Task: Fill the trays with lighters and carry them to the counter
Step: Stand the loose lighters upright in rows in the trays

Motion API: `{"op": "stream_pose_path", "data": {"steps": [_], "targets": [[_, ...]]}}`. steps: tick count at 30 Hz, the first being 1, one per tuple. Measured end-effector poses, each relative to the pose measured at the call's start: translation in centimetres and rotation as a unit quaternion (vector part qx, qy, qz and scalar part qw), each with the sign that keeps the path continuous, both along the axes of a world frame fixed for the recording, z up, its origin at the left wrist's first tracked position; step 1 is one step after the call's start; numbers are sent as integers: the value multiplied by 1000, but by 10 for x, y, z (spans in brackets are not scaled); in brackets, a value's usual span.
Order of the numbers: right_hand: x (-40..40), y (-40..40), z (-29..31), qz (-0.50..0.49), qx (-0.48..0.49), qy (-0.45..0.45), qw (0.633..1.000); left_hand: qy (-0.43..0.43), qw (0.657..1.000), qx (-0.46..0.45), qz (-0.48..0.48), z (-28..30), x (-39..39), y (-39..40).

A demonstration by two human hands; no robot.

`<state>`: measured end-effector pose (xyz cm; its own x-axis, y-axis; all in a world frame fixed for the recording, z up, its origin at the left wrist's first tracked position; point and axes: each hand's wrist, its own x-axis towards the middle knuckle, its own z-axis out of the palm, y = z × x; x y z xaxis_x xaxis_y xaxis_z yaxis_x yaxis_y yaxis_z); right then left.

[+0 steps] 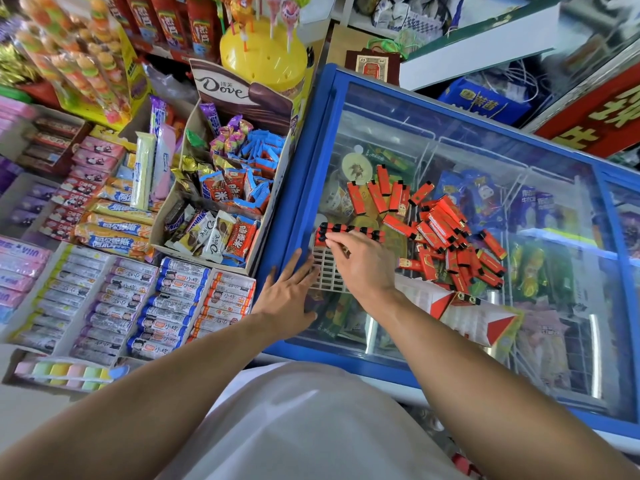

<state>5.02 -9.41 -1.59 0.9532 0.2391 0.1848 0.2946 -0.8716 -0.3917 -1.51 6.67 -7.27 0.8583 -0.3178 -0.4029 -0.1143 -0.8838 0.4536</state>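
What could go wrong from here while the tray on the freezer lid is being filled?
1. The white tray sits on smooth glass near the freezer's blue edge; only the left hand rests against it, so a push might slide it.
2. The filled row of lighters may be knocked by the right hand working right over it.
3. The loose lighter pile could scatter across the glass lid.

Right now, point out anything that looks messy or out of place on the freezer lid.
The loose red lighters lie in a jumbled heap on the freezer lid, pointing every way. Only one row stands in the white tray.
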Motion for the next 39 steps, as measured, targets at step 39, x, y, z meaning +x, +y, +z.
{"op": "stream_pose_path", "data": {"steps": [39], "targets": [[41,-235,83,-137,223,192,946,-75,992,-20,-95,55,10,-126]]}}
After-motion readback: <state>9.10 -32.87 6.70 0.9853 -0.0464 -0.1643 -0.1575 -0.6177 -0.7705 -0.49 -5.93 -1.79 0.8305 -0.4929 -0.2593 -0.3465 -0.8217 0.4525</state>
